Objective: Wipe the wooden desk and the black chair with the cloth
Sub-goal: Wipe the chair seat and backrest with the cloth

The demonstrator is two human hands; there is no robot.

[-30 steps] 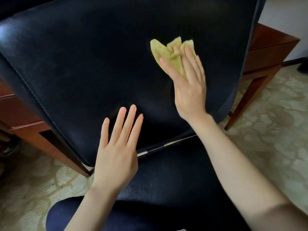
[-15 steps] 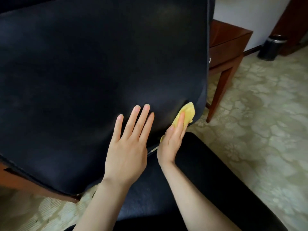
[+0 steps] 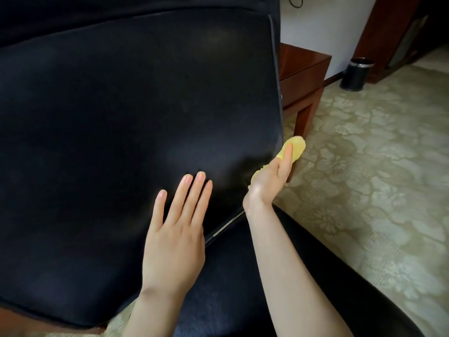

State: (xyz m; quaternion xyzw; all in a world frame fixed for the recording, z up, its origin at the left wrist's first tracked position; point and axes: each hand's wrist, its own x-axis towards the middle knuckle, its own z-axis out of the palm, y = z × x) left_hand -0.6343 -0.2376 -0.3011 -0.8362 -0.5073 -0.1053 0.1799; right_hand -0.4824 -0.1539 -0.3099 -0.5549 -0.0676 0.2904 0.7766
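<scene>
The right hand grips the yellow cloth at the chair backrest edge (left hand flat, open on it); the cloth could slip off and miss the corner.

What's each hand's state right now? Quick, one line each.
Left hand: open, fingers straight, flat on the chair.
Right hand: holding the cloth at the chair's right edge.

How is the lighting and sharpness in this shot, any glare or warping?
Head view: soft, even light, a dull sheen on the chair, no hard glare. Head view: the wide lens bows the chair's edges. Head view: the left hand, right hand and cloth look sharp; the bin is slightly soft.
</scene>
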